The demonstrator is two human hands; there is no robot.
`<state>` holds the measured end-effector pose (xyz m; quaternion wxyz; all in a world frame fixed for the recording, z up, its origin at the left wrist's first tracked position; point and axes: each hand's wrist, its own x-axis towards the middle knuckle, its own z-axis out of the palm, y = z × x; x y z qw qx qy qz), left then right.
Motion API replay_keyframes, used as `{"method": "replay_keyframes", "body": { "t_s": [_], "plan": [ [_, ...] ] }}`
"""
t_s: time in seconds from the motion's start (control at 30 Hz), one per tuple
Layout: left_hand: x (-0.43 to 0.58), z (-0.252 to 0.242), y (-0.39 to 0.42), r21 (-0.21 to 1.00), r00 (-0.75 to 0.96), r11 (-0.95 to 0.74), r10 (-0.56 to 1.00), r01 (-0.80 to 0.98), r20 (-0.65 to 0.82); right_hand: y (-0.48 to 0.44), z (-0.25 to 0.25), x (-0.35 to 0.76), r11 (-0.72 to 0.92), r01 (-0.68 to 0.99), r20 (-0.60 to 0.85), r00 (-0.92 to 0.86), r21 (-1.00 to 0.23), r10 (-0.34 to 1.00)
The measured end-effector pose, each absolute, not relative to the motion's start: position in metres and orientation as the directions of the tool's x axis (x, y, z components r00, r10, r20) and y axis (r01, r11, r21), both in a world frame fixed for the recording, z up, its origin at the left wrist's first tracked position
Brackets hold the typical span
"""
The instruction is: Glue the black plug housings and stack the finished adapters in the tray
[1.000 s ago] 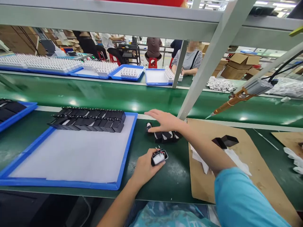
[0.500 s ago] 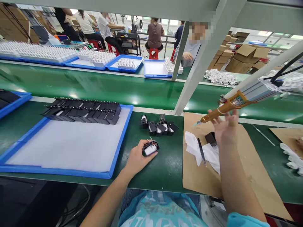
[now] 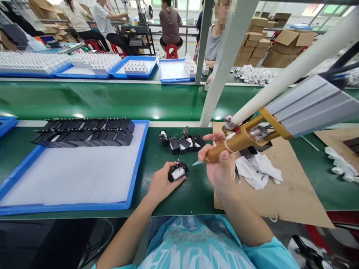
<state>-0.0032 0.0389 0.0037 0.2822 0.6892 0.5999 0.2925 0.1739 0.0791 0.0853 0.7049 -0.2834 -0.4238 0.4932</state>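
My left hand [image 3: 162, 183] rests on the green bench and grips a small black housing [image 3: 177, 172] with a white insert and short wires, open side up. My right hand [image 3: 219, 165] is wrapped round the gold barrel of a hanging dispensing tool [image 3: 238, 141]. The tool's pale tip [image 3: 196, 163] points left, a short gap from the housing. Just behind lies a small cluster of black housings [image 3: 181, 143].
A blue tray [image 3: 134, 175] with a white liner holds two rows of black housings [image 3: 84, 131] at its far edge. A brown cardboard sheet [image 3: 294, 194] on the right carries white cloth [image 3: 259, 168]. A slanted grey frame post [image 3: 221, 71] rises behind. Other people work across the green conveyor [image 3: 112, 101].
My right hand has taken hold of the hanging tool and pulled it down and left, bringing its tip close to the housing. My left hand stays put with the housing.
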Motion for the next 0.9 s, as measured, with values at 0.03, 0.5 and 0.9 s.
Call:
{"method": "replay_keyframes", "body": {
  "t_s": [0.03,0.5,0.9],
  "plan": [
    [-0.003,0.004,0.038,0.735,0.115,-0.133,0.991,0.665,0.076,0.076,0.086,0.168,0.339,-0.474,0.313,0.135,-0.813,0.94],
    [0.003,0.009,0.035,0.763,0.088,-0.188,0.981,0.618,0.171,0.071,0.085,0.158,0.334,-0.541,0.307,0.143,-0.772,0.941],
    [0.004,0.011,0.036,0.757,0.076,-0.152,0.988,0.635,0.134,0.066,0.088,0.151,0.317,-0.589,0.297,0.134,-0.743,0.945]
  ]
}}
